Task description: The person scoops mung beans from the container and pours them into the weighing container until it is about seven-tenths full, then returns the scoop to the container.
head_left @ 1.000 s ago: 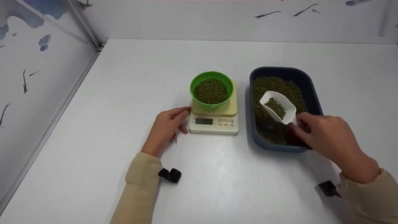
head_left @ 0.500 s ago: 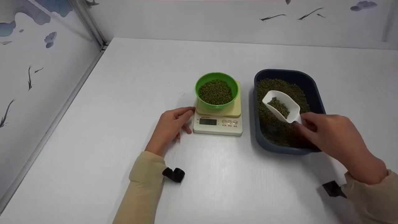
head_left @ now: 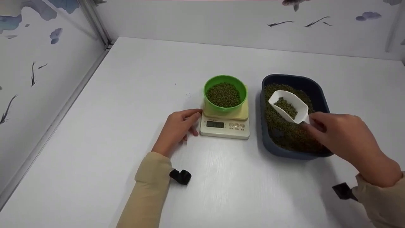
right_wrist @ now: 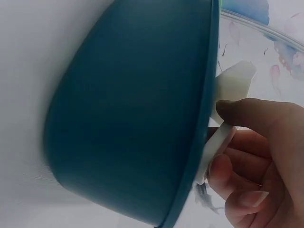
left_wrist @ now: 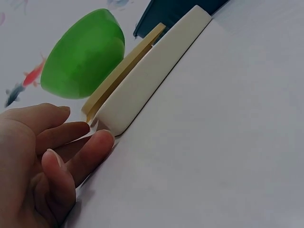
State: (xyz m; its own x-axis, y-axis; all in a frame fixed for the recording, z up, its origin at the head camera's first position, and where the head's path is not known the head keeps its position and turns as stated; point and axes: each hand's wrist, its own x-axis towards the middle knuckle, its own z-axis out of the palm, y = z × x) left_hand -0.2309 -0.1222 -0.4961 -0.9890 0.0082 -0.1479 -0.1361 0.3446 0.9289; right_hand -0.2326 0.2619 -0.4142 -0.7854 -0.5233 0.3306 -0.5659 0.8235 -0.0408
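My right hand (head_left: 345, 136) pinches the handle of a white scoop (head_left: 302, 110) above a dark blue tub (head_left: 278, 152). Small green beans, apparently mung beans (head_left: 286, 106), lie in the scoop, and more of them (head_left: 281, 88) fill much of the tub. In the right wrist view, thumb and curled fingers hold the scoop handle (right_wrist: 213, 152) beyond the tub wall (right_wrist: 128, 104). A green bowl (head_left: 242, 95) with beans stands on a kitchen scale (head_left: 224, 132). My left hand (head_left: 178, 128) rests at the scale's left side, fingers loosely bent, fingertips (left_wrist: 102, 140) at its edge.
The white table (head_left: 221, 190) runs back to a white wall (head_left: 196, 22) with painted fish and plants. A similar panel (head_left: 47, 82) borders the left side. The tub stands right of the scale, with a narrow gap between them. Black wrist mounts (head_left: 181, 176) sit at the sleeves.
The right hand has lifted the scoop of beans slightly and moved it a little toward the tub's far side. The left hand stays at the scale. The head view has shifted somewhat.
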